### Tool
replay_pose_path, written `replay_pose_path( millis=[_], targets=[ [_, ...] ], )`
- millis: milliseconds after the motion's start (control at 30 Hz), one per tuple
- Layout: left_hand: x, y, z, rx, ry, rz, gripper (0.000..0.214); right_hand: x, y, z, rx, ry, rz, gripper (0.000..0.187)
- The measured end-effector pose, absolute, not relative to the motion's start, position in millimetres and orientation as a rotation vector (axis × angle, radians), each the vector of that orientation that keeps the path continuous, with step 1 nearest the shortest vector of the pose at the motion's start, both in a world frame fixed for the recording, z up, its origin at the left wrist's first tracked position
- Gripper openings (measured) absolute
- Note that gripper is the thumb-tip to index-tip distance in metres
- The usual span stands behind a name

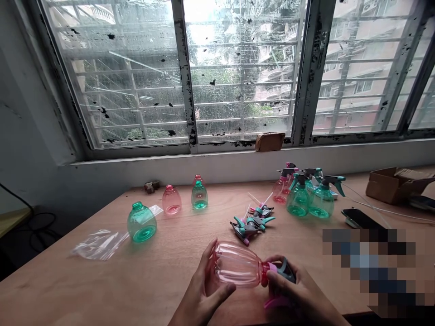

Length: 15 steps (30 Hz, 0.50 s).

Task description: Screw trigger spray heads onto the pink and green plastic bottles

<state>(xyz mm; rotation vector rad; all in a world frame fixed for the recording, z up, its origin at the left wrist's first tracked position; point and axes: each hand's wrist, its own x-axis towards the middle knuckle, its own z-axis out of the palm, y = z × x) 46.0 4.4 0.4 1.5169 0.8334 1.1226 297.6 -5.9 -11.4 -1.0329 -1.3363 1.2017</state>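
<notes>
My right grip (301, 286) hides part of the spray head (286, 271); rear red bottle (197, 177) partly behind a green one (199, 198); pixelated patch (370, 265) unreadable; dark object (423, 202) cut off, right edge

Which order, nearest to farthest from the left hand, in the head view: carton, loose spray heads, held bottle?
From the left hand:
1. Held bottle: right at the hand, lying sideways with its base toward it.
2. Loose spray heads: on the table, ahead and a bit right.
3. Carton: far right, toward the back of the table.
</notes>
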Motion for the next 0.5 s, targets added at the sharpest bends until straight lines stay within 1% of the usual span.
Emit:
replay_pose_path(
  millis=[133,233,333,400,500],
  targets=[
    [45,9,-4,1.566,0.834,1.105,0.087,298,-5,-14,-1.023,-1.304,1.219,0.040],
    [43,11,-11,1.592,0.871,1.134,0.104,299,-4,-16,-1.001,-1.289,1.234,0.039],
    [40,13,-17,1.700,0.948,1.094,0.112,299,-4,-17,-0.970,-1.241,1.268,0.039],
    [38,13,-18,1.767,0.985,1.050,0.110,299,-5,-17,-0.956,-1.215,1.274,0.039],
    [38,11,-14,1.705,0.980,1.062,0.092,298,-5,-17,-0.940,-1.189,1.285,0.038]
  ],
)
